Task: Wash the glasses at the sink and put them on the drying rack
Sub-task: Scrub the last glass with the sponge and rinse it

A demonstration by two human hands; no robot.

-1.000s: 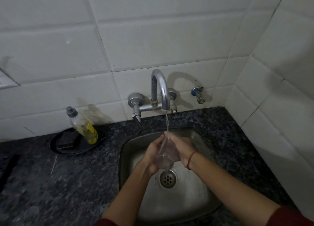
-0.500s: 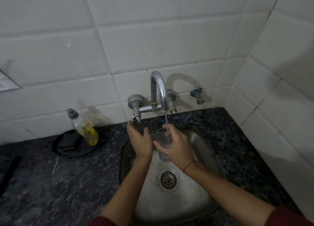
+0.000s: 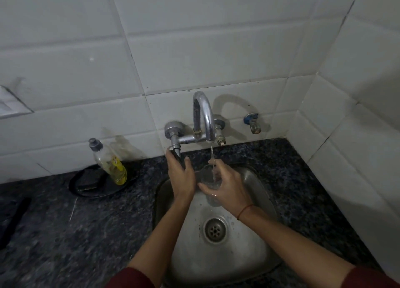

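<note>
A clear drinking glass stands upright in my right hand over the steel sink, mouth up under the thin stream from the curved chrome tap. Water runs into it. My left hand is off the glass, its fingers wrapped around the dark lever below the tap's left valve. The lower part of the glass is hidden behind my right palm. No drying rack is in view.
A bottle of yellow dish soap stands on a dark round tray left of the sink. Dark speckled stone counter surrounds the basin. White tiled walls close in behind and on the right. A small blue-capped valve sticks out of the wall.
Both hands rubbed the glass low over the drain a second ago. The right hand raised it upright under the stream; the left hand let go and reached up to the tap lever.
</note>
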